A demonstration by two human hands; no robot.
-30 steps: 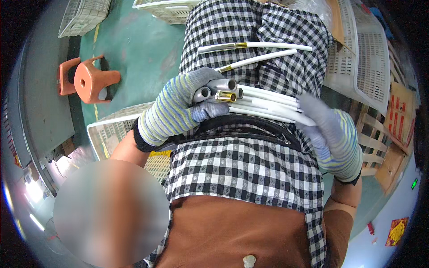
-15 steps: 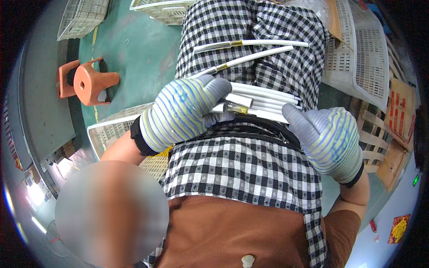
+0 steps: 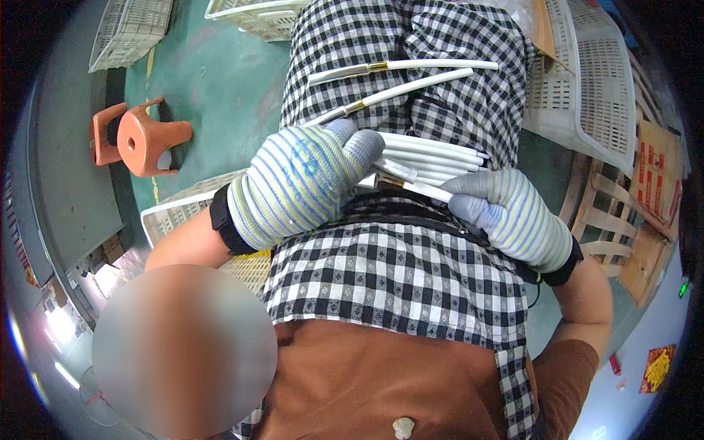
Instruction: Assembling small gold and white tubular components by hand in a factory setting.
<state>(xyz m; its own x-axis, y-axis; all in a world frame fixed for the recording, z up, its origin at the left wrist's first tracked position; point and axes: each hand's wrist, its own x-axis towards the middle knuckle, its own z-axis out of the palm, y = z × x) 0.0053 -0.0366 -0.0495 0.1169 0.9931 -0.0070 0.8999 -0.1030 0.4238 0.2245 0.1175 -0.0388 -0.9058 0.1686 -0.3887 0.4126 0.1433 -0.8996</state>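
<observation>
My left hand (image 3: 301, 183), in a striped knit glove with grey fingertips, is wrapped round a bundle of slim white-handled tools (image 3: 433, 154). The handles fan out to the right from its fingers; the other ends are hidden in the glove. My right hand (image 3: 513, 216), gloved the same way, is closed on the tip of one white handle (image 3: 425, 191) with a gold band, at the near side of the bundle. On my checked apron lie two loose tools: one farther away (image 3: 440, 64) and one nearer (image 3: 418, 86), each with a white handle, gold band and silvery end.
An orange stool (image 3: 150, 139) stands on the green floor at left. Plastic crates are around me: a white one at right (image 3: 601, 88), one beside my left arm (image 3: 165, 216), others at the far left (image 3: 132, 33) and far side (image 3: 257, 18). Cardboard (image 3: 656, 176) lies at right.
My right hand has moved left and closed on the end of a white handle. The bundle in my left hand has fanned slightly. The two loose tools still lie on the apron.
</observation>
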